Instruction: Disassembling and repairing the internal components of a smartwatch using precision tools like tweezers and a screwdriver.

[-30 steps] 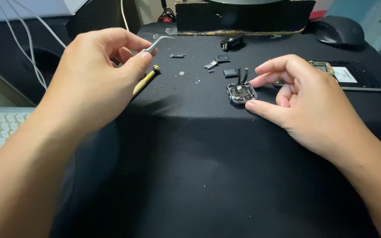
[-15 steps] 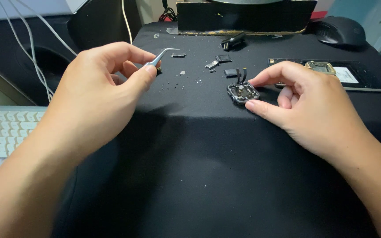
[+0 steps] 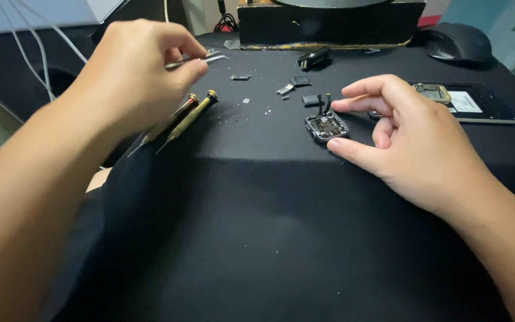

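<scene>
Black cloth (image 3: 257, 226) covers the whole bench, with a dark box (image 3: 329, 24) along the far edge, a black mouse (image 3: 457, 42) at the far right and white cables (image 3: 25, 53) trailing off to the left. The left hand (image 3: 132, 80) is closed in a pinch on a pair of metal tweezers (image 3: 207, 58), tips pointing right and held well above the cloth. Below it two slim brass-handled screwdrivers (image 3: 180, 119) lie side by side, untouched. The right hand (image 3: 406, 137) brackets a small square opened device (image 3: 326, 126) — forefinger at its far edge, thumb at its near edge — and seems to steady it on the cloth rather than lift it, though the exact contact is hard to judge from this angle. Small dark loose parts (image 3: 296, 89) and pale specks lie scattered just beyond it, and a dismantled phone (image 3: 466, 104) lies behind the right hand.

With tweezers over such a small housing, the sound approach is to keep the right hand's hold flat and firm, rest the left wrist on the cloth before descending, and bring the tips in from above — slowly, clear of the thin black strips rising from the device's far edge, which look easy to snag.
</scene>
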